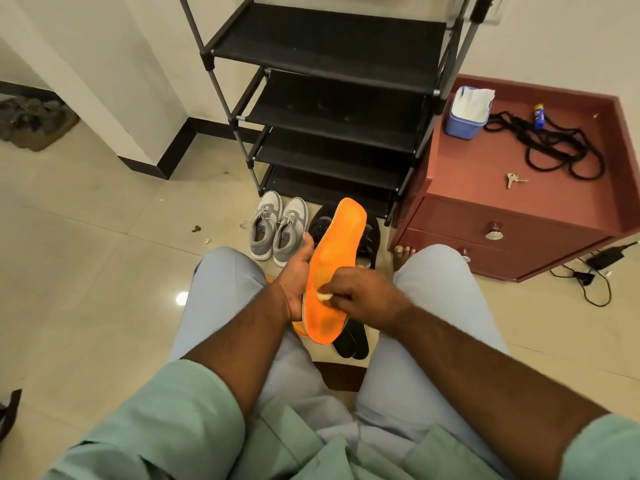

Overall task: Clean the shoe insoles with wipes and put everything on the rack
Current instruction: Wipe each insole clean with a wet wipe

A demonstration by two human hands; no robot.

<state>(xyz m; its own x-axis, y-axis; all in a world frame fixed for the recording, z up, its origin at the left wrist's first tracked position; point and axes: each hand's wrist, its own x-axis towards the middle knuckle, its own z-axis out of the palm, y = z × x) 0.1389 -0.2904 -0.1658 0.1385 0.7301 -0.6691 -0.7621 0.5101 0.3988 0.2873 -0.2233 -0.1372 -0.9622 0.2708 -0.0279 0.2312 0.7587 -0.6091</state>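
insole wipe-down, seated by rack
left hand grips orange insole — right hand pinches wipe against it

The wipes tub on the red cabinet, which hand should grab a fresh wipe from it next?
Probably the right hand: the wipes tub sits on the red cabinet to the person's right, and the left hand is holding up the orange insole.

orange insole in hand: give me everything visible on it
The orange insole is a foam-looking, foot-shaped pad with darker smudges and a pale edge. It is held up over the lap, toe end pointing toward the rack. The left hand grips its left edge; the right hand presses a white wipe on its heel half.
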